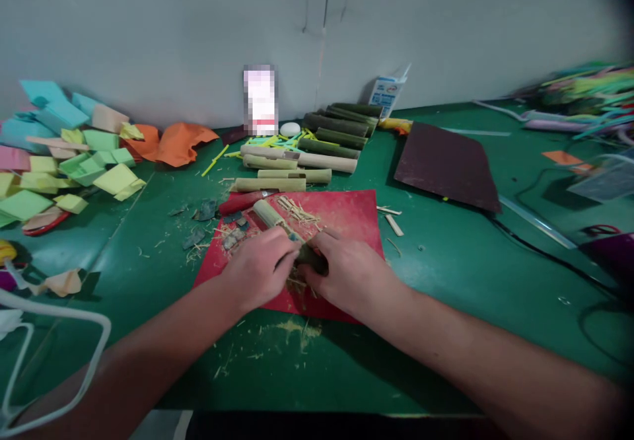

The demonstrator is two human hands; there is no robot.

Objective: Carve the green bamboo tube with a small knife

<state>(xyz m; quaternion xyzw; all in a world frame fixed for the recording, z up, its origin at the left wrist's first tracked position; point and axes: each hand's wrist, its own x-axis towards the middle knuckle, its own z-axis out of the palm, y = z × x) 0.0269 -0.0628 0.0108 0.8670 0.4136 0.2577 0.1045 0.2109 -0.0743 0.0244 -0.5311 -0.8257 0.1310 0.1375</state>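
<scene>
Over the red sheet (356,228), my two hands meet at a short dark green bamboo tube (311,259). My right hand (351,269) is closed around this tube, thumb below and fingers above. My left hand (262,265) is closed in a pinch against the tube's left side; whatever lies between its fingertips is hidden. A paler bamboo piece (268,214) slants up and left from the fingers; whether it joins the dark tube I cannot tell. Beside it lie a red-handled tool (244,203), thin bamboo slivers (298,211) and dark grey scraps (205,210).
Behind the sheet lie several cut bamboo tubes (317,160), with a phone (260,100) and a small carton (387,95) against the wall. Folded coloured papers (74,156) crowd the left. A dark brown sheet (446,166) and a black cable (549,250) are on the right.
</scene>
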